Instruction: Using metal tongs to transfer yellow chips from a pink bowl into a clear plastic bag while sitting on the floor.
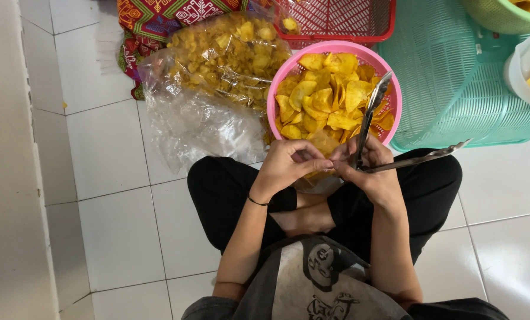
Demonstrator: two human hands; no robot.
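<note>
Head view: the right hand [372, 169] had its fingers clamped on metal tongs [374, 127], arms splayed, tips pointing up and rightward away from the fingers, one over the pink basket [274, 98] of yellow chips [324, 98]. The left hand [286, 166] pinched a small clear bag [318, 184] just below both hands' fingers; it appeared barely filled, the basket full, so most packing seemingly remained.

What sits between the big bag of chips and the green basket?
In the head view, the pink basket of yellow chips sits between the chip bag and the green basket. Metal tongs, held in the right hand, reach over it.
</note>
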